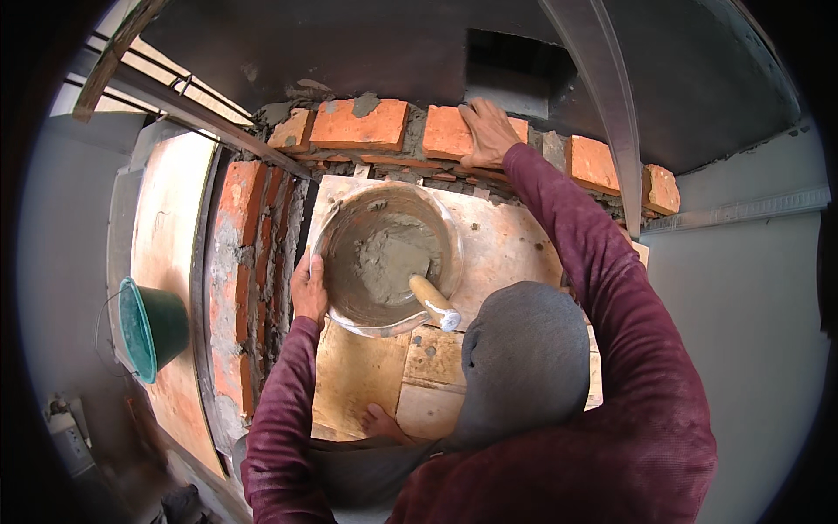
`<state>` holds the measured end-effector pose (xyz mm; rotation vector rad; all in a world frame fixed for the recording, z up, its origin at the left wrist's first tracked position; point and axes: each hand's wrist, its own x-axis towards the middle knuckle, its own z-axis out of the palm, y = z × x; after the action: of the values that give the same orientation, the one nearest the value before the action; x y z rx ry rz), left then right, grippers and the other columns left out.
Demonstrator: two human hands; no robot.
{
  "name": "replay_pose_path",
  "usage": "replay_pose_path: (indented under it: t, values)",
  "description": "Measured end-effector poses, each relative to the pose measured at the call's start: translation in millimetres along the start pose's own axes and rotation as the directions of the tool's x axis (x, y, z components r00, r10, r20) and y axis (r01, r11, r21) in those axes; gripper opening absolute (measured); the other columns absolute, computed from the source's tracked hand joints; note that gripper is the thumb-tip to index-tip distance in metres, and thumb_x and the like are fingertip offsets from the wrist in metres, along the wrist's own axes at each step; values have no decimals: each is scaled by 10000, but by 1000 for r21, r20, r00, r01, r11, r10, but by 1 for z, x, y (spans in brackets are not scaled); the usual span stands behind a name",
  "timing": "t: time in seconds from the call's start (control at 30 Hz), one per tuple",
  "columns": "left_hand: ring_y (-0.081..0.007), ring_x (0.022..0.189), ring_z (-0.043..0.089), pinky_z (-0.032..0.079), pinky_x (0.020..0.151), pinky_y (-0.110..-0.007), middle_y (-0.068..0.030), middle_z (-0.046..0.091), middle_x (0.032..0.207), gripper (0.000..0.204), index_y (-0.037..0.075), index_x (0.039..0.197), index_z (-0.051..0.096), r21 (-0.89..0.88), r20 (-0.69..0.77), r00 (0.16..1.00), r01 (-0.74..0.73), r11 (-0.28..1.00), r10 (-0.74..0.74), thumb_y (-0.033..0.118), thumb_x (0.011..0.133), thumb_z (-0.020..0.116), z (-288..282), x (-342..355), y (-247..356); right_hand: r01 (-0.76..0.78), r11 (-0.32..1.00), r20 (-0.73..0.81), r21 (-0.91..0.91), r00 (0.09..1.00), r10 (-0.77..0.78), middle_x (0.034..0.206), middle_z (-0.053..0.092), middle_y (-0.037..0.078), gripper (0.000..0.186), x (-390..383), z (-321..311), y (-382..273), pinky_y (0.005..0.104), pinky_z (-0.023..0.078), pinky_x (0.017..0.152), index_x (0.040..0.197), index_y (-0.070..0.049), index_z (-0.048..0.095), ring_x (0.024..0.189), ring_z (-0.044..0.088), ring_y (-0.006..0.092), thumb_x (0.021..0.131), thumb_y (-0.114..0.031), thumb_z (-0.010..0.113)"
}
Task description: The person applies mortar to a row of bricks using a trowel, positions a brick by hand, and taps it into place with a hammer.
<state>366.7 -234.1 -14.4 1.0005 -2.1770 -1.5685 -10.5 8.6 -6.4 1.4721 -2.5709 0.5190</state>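
A round bucket point(449, 229) with a pale rim stands before me on the boards, holding grey wet mortar point(384, 258). In the mortar rests a trowel, its wooden handle point(428, 297) leaning on the near rim and its blade mostly buried. My left hand point(309, 290) grips the bucket's left side at the rim. At the far brick row, my right hand point(487, 133) is closed over an orange brick point(445, 133), fingers on its far edge and thumb on the near one. Mortar shows around the brick, and my hand hides its middle.
Along the far row lie other bricks point(360, 125), with a gap right of the held one. A brick wall point(234, 288) runs down the left. Beyond it hangs or stands a green bucket point(161, 327). A metal straightedge point(602, 96) rises at right; wooden boards point(358, 367) lie below.
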Motion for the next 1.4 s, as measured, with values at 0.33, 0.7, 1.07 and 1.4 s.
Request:
replay_pose_path:
  t: [0.33,0.7,1.07,1.4]
  values:
    - [-80,1009,508,388,913,-243,7,590,1125,423,20,1237,586,-47,102,993,55,997,-50,355,1019,447,-11,-4,-9,-80,993,-10,-84,997,79,1153,481,161,916,2,13,-14,405,347,944,1274,54,482,1141,439,302,488,-308,780]
    - [-321,1169,527,383,1023,-363,-237,540,1247,511,-28,1320,495,582,120,921,-367,726,370,334,961,533,6,66,104,-194,918,-271,347,916,296,1127,545,183,430,-137,-30,-80,424,379,969,1128,10,544,1102,483,331,781,-206,679]
    - [-283,1376,337,252,1136,-466,-98,360,1496,515,163,1432,393,632,640,678,-732,254,362,301,952,518,216,137,133,-676,566,160,473,697,699,889,592,198,177,-304,-98,-105,395,461,755,936,9,615,849,582,356,861,-152,608]
    - [-193,1454,173,157,1163,-525,12,183,1580,598,239,1505,225,761,625,772,-636,129,120,310,968,479,216,126,138,-822,483,43,302,517,855,909,525,213,282,-414,-29,-113,429,449,722,973,-4,449,807,568,396,830,-146,646]
